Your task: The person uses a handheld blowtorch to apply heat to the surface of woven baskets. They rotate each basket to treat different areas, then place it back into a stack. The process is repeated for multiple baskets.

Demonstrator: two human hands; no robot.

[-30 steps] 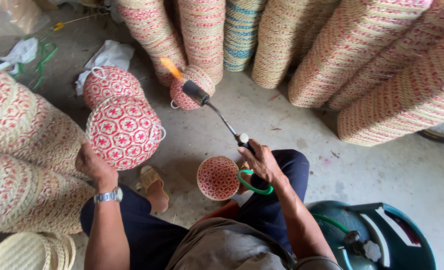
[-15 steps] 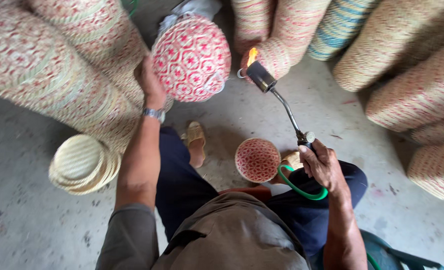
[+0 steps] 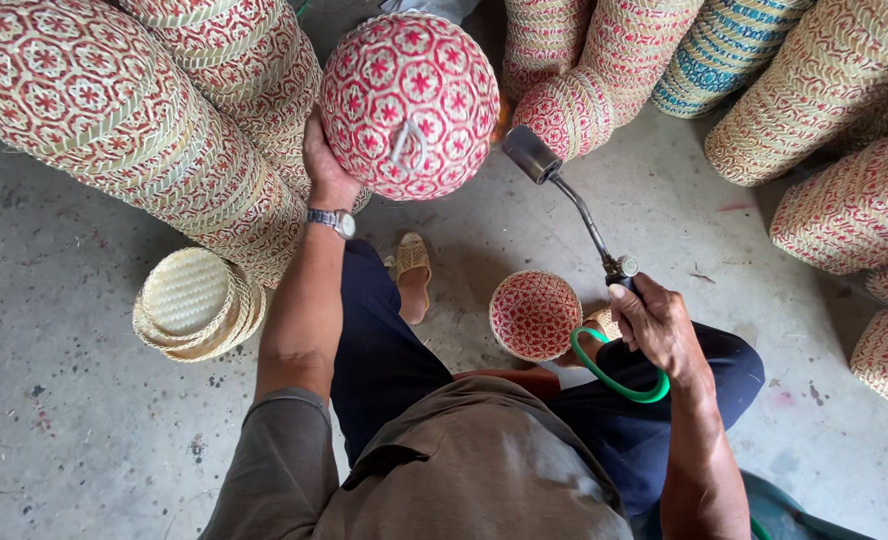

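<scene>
Since the earlier frame the red woven basket has come closer and higher, filling more of the view, and the torch head now sits just beside its right flank; the flame seen earlier barely shows, only a faint orange glow behind the nozzle.

The left hand is closed on the basket's left side, holding it up above the concrete floor with its looped cord facing the camera. The right hand is wrapped around the grip of the gas torch, a green hose looping beneath it. A smaller red woven bowl rests near the person's knee, and a stack of pale woven lids lies on the floor to the left. Rolled stacks of red-patterned baskets ring the work area.

The step in hand appears to be singeing stray fibres off the basket's surface. The next move likely calls for turning the basket with the left wrist while keeping the nozzle moving and apart from the weave, so no spot scorches.
</scene>
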